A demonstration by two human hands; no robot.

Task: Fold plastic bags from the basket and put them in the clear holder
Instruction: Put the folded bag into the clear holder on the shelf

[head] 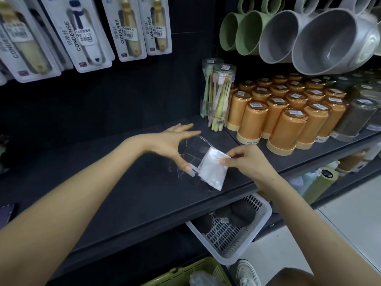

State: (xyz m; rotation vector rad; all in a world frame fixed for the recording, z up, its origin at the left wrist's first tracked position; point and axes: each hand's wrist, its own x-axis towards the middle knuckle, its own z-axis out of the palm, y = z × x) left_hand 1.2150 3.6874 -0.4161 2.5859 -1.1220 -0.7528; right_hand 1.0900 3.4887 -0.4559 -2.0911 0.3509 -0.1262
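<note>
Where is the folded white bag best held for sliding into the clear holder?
Pinch the folded bag at its upper right corner, coming from the right, as the right hand does: it is flat, its left edge meets the clear holder.

Left hand spread, fingers straight (thumb pointing down); right hand pinching, fingers curled.

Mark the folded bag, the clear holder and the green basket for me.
folded bag (212, 170): head view, middle of its white face.
clear holder (203, 139): head view, on its curved top rim.
green basket (189, 270): head view, on its slatted wall.
</note>
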